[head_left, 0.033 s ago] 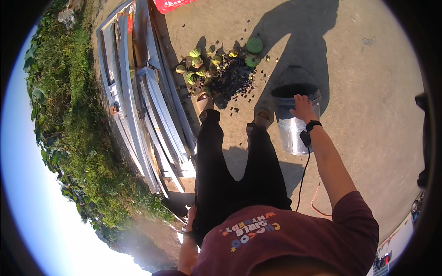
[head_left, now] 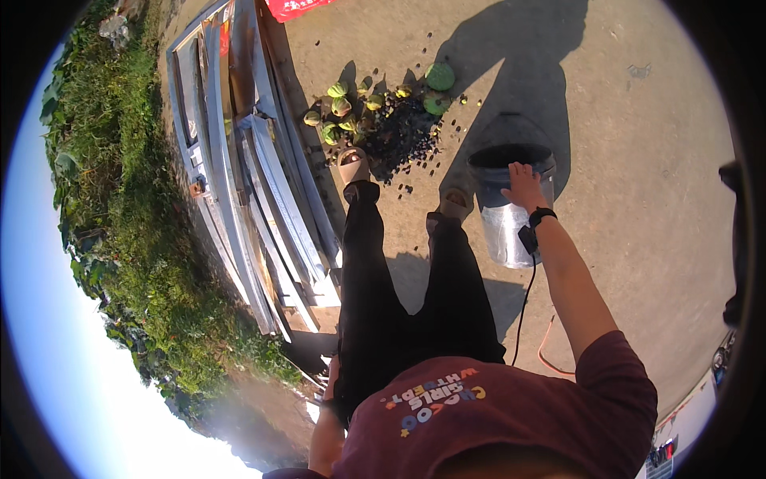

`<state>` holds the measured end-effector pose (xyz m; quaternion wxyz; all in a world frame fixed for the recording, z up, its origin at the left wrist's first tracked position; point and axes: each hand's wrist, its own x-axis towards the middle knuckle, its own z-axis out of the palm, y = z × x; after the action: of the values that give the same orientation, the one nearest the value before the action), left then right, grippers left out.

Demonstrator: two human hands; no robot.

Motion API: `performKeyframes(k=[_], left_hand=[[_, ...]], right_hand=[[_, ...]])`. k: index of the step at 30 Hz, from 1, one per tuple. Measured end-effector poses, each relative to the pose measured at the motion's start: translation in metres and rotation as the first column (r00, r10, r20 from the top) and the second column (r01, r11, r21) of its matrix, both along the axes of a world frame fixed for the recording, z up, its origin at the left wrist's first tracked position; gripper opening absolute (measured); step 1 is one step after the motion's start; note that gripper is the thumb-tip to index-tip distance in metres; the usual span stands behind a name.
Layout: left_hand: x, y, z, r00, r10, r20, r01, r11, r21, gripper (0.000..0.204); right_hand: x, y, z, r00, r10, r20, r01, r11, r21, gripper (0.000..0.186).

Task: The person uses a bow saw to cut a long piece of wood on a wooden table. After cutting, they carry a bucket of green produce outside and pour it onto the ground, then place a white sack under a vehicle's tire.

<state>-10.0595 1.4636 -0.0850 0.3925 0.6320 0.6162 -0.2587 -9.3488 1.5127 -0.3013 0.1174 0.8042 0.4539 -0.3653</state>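
My right hand is over the side of a silvery bucket, its fingers and thumb stretched out; whether it touches the bucket I cannot tell. The bucket has a dark rim band, and its mouth faces the far side. On that wrist is a black strap with a small black box and a cable. My left hand hangs beside my left thigh, its fingers mostly hidden. By my left foot lie green and yellowish pods, which look like lotus seed pods, among a spread of small dark seeds.
Long metal and wooden strips are stacked on the left, near my left leg. Beyond them grow green plants. A red sheet lies at the far edge, and a thin orange cord on the ground to the right.
My left foot has shifted slightly forward, to the near edge of the seeds and pods. Both hands and the bucket stay about where they were.
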Motion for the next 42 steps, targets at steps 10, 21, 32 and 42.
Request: performKeyframes(k=[10, 21, 32, 42], left_hand=[[0.083, 0.063, 0.043, 0.995, 0.077, 0.060, -0.072, 0.995, -0.072, 0.027], [0.086, 0.093, 0.151, 0.915, -0.071, -0.397, 0.081, 0.997, 0.009, 0.024], [0.104, 0.142, 0.093, 0.866, 0.458, 0.202, -0.441, 0.889, -0.125, 0.026], [0.351, 0.163, 0.038, 0.979, -0.120, 0.163, 0.149, 0.972, -0.181, 0.019]], right_hand=[[0.006, -0.026, -0.003, 0.993, -0.011, 0.116, 0.014, 1.000, -0.019, 0.078], [0.062, -0.057, -0.031, 0.950, 0.031, 0.311, -0.098, 0.975, 0.201, 0.061], [0.045, -0.096, 0.019, 0.940, 0.328, -0.096, -0.303, 0.929, 0.210, 0.011], [0.112, -0.233, 0.175, 0.991, -0.135, 0.001, 0.126, 0.934, 0.334, 0.037]])
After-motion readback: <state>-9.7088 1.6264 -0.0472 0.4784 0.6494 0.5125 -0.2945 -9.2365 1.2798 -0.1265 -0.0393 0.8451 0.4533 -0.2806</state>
